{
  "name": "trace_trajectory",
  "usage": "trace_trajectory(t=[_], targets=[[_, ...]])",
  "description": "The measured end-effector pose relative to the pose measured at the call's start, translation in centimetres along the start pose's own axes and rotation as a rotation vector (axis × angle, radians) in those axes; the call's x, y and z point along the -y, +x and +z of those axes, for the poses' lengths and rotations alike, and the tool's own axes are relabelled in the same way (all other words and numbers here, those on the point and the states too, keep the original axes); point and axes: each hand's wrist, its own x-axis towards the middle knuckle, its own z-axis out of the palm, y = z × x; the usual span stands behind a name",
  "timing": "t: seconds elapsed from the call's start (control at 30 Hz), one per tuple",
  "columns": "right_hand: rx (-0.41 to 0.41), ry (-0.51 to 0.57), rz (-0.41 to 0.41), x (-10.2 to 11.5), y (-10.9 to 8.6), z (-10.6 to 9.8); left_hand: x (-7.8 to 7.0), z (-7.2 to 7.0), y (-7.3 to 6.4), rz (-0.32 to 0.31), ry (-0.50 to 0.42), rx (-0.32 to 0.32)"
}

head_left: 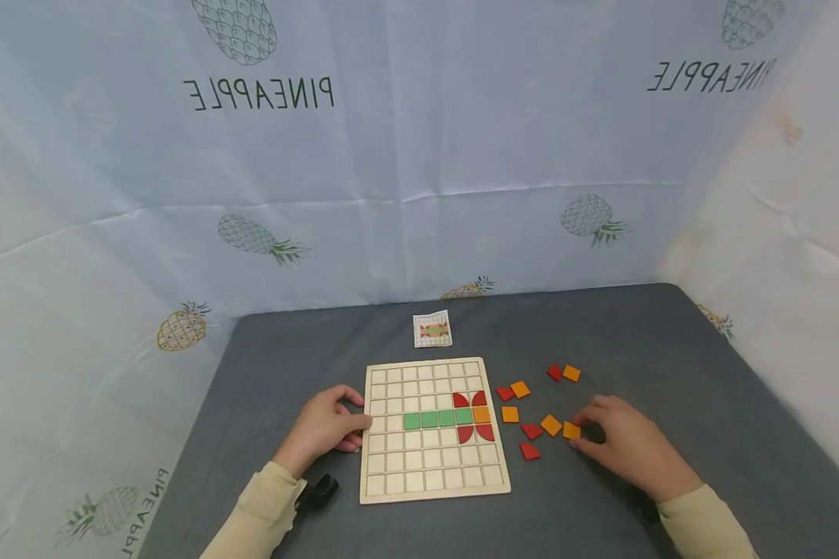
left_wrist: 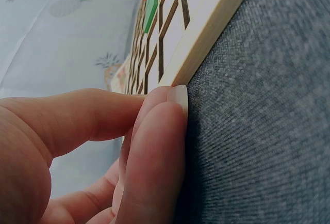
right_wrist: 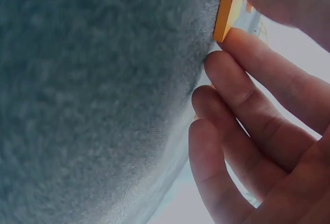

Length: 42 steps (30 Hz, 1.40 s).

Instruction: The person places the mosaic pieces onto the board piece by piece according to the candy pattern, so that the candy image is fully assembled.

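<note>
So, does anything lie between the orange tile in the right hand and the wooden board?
Yes. Leftward from the held tile in the right hand, a second orange tile lies first, then a red piece, before the board.

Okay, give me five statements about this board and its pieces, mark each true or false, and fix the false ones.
1. The right hand pinches an orange square. True.
2. Four green squares lie in one row on the board. True.
3. The left hand touches the board's right edge. False: it touches the left edge.
4. The picture card lies on top of the board. False: it lies on the table beyond the board.
5. Loose red pieces lie right of the board. True.
</note>
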Motion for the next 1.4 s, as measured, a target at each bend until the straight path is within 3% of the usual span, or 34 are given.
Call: trace_trajectory(t=[0.23, 0.37, 0.53, 0.93, 1.1, 1.4], targets=[[0.027, 0.034, -0.009, -0.5, 0.9, -0.5, -0.1, -0.2, 0.0, 0.006, -0.008, 0.008], [0.001, 0.043, -0.019, 0.2, 2.2, -1.0, -0.1, -0.3, 0.0, 0.001, -0.001, 0.002], [-0.017, 0.058, -0.042, 2.4, 4.9, -1.0, 0.1, -0.5, -0.1, 0.000, -0.005, 0.000], [0.062, 0.169, -0.140, 9.4, 10.7, 1.2, 0.6, -0.6, -0.4, 0.011, -0.025, 0.013], [0.104, 0.200, -0.141, 11.8, 11.8, 2.1, 0.5, -0.6, -0.3, 0.017, -0.034, 0.023], [0.069, 0.176, -0.249, 13.5, 11.8, 3.5, 0.3, -0.5, -0.2, 0.031, -0.030, 0.032]])
